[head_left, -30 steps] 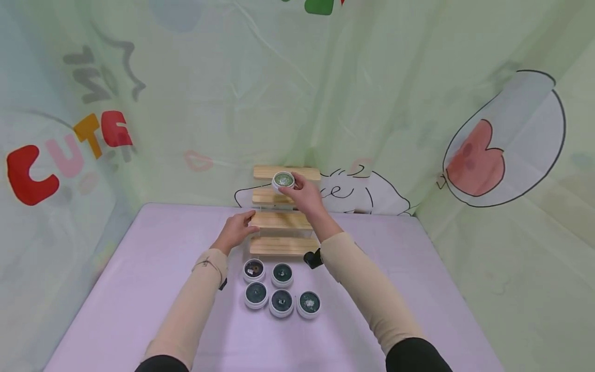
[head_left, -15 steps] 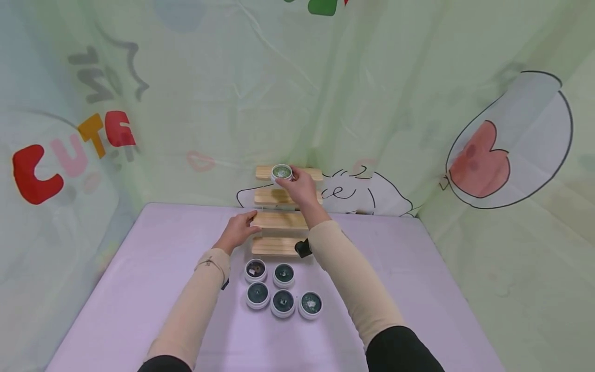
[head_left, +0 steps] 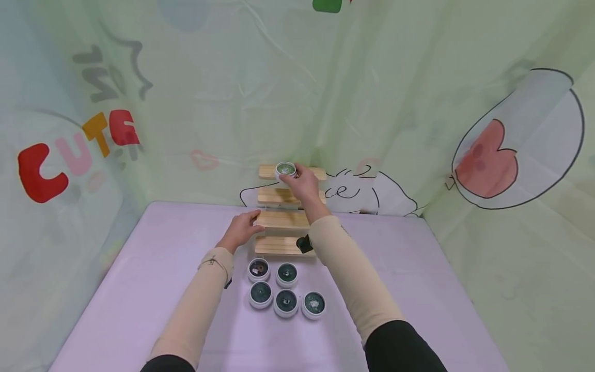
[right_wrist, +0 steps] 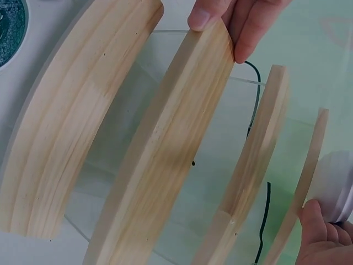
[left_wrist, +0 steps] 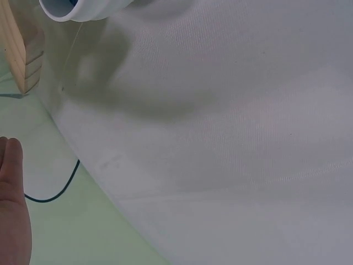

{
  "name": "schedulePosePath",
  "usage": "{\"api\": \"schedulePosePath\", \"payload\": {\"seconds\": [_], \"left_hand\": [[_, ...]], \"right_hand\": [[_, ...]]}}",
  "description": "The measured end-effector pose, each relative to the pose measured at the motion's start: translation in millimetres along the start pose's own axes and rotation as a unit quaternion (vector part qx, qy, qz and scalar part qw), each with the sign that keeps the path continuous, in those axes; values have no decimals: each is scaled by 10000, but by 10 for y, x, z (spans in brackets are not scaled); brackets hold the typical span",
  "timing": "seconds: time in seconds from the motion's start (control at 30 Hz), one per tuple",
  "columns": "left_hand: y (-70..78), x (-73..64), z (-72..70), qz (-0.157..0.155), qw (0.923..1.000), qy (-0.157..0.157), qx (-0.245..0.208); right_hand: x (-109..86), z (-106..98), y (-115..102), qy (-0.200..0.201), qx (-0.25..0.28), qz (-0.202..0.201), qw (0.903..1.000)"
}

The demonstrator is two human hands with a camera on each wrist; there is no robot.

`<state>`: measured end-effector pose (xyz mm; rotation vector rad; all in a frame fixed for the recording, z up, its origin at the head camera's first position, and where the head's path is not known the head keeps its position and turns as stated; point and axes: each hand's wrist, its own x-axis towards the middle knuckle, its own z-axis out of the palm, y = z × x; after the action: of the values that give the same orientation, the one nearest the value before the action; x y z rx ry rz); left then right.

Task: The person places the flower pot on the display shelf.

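My right hand (head_left: 304, 187) holds a small round white tub (head_left: 285, 170) with a green speckled top at the highest board of a tiered wooden rack (head_left: 283, 220). In the right wrist view that tub (right_wrist: 333, 185) is beside the thin top board (right_wrist: 306, 182); whether it rests there, I cannot tell. My left hand (head_left: 238, 231) pinches the left end of the second board from the front, its thumb on the front edge and its fingers behind, as the right wrist view shows. In the left wrist view, only part of the left hand (left_wrist: 12, 204) appears.
Several white tubs (head_left: 286, 302) with dark green tops stand in front of the rack on the pale lilac table (head_left: 372, 289). One top (head_left: 259, 267) looks brownish. A printed green curtain (head_left: 279, 93) hangs close behind the rack.
My right hand has raised the tub from in front of the upper boards to the top board, then barely moved. The left hand keeps its grip; the whole view has drifted slightly.
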<state>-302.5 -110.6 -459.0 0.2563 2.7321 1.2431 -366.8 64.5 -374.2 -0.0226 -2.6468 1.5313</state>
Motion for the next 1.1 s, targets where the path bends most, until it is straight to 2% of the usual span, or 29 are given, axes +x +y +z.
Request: {"api": "schedulePosePath", "payload": {"seconds": [0.2, 0.3, 0.53, 1.0, 1.1], "left_hand": [[-37, 22, 18, 4, 9999, 11, 105], [-36, 23, 14, 37, 9998, 28, 171], [-41, 43, 9, 148, 9997, 34, 177], [-92, 91, 37, 266, 9993, 103, 261], [-113, 92, 34, 291, 9988, 130, 366]], "right_hand": [[2, 60, -15, 217, -551, -351, 9976], [-3, 88, -33, 289, -712, -395, 9963], [-19, 113, -90, 273, -679, -236, 9970], [66, 148, -43, 307, -949, -400, 9942], [64, 147, -8, 287, -857, -410, 9951]]}}
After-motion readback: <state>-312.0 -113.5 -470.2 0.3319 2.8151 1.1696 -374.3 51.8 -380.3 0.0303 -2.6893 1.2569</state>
